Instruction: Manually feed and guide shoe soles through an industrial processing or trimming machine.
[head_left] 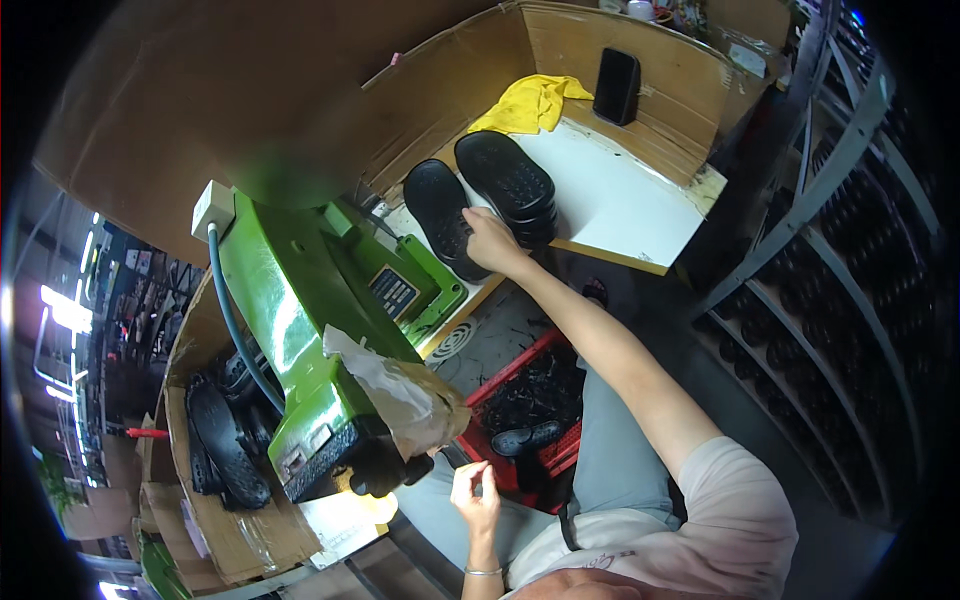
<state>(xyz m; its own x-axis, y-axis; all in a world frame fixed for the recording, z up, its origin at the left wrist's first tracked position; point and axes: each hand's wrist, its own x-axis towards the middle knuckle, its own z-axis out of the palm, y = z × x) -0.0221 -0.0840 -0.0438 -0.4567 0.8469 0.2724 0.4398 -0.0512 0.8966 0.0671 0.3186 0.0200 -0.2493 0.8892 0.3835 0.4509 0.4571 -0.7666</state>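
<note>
My right hand (492,243) reaches forward over the white tabletop and is closed on the edge of a black shoe sole (433,195). Right beside that sole is a stack of similar black soles (505,175), their dotted faces up. Low in front of me, my left hand (475,492) hovers near the head of a green machine (300,300), wearing a bracelet at the wrist. Its fingers are curled in, and nothing shows between them. Brown paper and tape (400,395) wrap part of the machine head.
A yellow cloth (535,103) and a black phone (616,86) lie beyond the stack, against cardboard walls (640,135). Below the table, a red crate (510,375) holds black scraps. More black soles (225,445) fill a carton at left. Loaded metal racks (810,235) stand at right.
</note>
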